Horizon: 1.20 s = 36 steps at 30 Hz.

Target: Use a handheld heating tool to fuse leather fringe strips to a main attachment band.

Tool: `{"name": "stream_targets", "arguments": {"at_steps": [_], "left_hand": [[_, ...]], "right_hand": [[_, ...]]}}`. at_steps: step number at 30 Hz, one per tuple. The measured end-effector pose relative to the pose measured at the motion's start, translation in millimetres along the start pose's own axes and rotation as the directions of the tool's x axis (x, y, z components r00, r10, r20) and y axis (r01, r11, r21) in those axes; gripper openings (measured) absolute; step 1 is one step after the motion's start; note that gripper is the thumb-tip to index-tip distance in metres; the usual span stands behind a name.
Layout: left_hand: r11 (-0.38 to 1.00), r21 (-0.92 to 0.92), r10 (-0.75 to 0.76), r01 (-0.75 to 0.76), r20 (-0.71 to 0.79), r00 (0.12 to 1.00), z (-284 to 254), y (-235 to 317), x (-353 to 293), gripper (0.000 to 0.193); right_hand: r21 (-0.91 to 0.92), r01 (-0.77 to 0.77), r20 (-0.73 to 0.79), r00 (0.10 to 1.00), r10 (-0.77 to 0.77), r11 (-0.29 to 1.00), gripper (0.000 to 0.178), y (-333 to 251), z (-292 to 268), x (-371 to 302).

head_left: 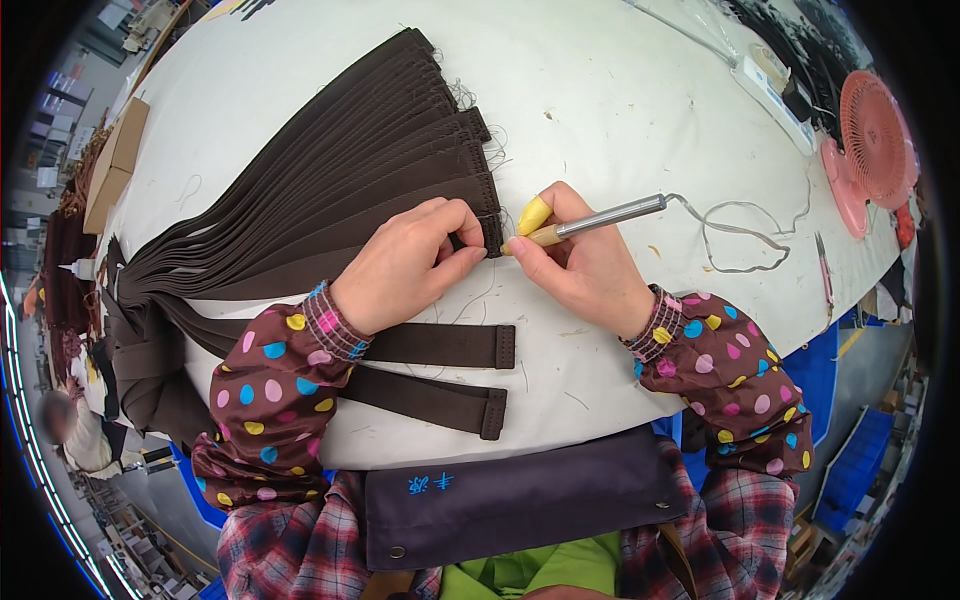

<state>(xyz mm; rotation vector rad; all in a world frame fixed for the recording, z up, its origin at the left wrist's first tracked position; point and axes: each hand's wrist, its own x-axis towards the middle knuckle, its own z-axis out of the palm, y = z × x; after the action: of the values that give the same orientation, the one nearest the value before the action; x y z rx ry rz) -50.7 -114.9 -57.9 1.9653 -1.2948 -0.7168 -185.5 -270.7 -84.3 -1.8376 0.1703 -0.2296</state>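
Dark brown fabric straps (330, 170) lie fanned out in a thick bundle, their stitched ends at the right trailing loose threads. My left hand (405, 255) is closed on the end of the nearest strap in the fan, pinched between thumb and fingers. In my right hand (590, 270) is a corded pen-shaped tool (610, 215) with a silver barrel and a tan grip. Its tip is at the strap's end, beside my left fingertips; exact contact is hard to see. A yellow cover (535, 214) sits on a right finger. Two separate straps (440, 345) lie nearer me, below my left hand.
The white table (600, 110) is scattered with thread bits. The tool's grey cord (740, 262) loops at the right. Beyond it are a power strip (775, 100), a pink fan (875, 135) and thread snips (825, 270). A cardboard box (117, 165) stands at the left edge.
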Motion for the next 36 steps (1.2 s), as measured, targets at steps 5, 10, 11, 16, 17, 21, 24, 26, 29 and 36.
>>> {"name": "stream_targets", "arguments": {"at_steps": [5, 10, 11, 16, 17, 21, 24, 26, 29, 36], "left_hand": [[1.0, 0.016, -0.005, 0.005, -0.006, 1.0, 1, 1, 1, 0.011], [1.0, 0.026, -0.01, 0.011, -0.007, 1.0, 1, 0, 1, 0.011], [1.0, 0.027, -0.01, 0.01, -0.007, 1.0, 1, 1, 1, 0.011], [1.0, 0.024, -0.018, 0.018, -0.004, 1.0, 2, 1, 1, 0.012], [1.0, 0.024, -0.018, 0.018, -0.003, 1.0, 1, 1, 1, 0.012], [0.999, 0.032, -0.007, 0.007, 0.004, 1.0, 1, 1, 1, 0.012], [1.0, 0.027, -0.004, 0.003, 0.012, 1.0, 0, 1, 1, 0.013], [1.0, 0.013, -0.007, 0.007, 0.016, 1.0, -1, 0, 1, 0.013], [0.994, -0.064, -0.082, 0.084, 0.028, 0.996, -4, 3, 0, 0.015], [0.946, 0.323, 0.027, -0.007, -0.058, 0.998, -16, 0, -10, 0.028]], "right_hand": [[-0.02, 0.006, -0.006, 1.0, -0.007, 1.0, 0.019, 1, 0, 0], [-0.023, 0.008, 0.007, 1.0, -0.008, 1.0, 0.019, 0, -1, 0], [-0.023, 0.008, 0.006, 1.0, -0.008, 1.0, 0.019, 1, 0, 1], [-0.031, 0.1, -0.056, 0.993, -0.101, 0.995, 0.022, 7, 2, 2], [-0.03, 0.1, -0.056, 0.993, -0.101, 0.995, 0.022, 7, 2, 2], [-0.042, 0.103, -0.061, 0.993, -0.105, 0.994, 0.022, 8, 2, 2], [-0.032, 0.054, -0.033, 0.998, -0.055, 0.998, 0.02, 3, 0, 1], [-0.023, 0.002, 0.002, 1.0, -0.002, 1.0, 0.018, 3, -1, 1], [0.006, 0.133, -0.109, 0.985, -0.131, 0.991, 0.02, 8, -3, 1], [-0.071, -0.052, -0.128, 0.991, 0.042, 0.996, 0.015, -12, -18, 4]]}}
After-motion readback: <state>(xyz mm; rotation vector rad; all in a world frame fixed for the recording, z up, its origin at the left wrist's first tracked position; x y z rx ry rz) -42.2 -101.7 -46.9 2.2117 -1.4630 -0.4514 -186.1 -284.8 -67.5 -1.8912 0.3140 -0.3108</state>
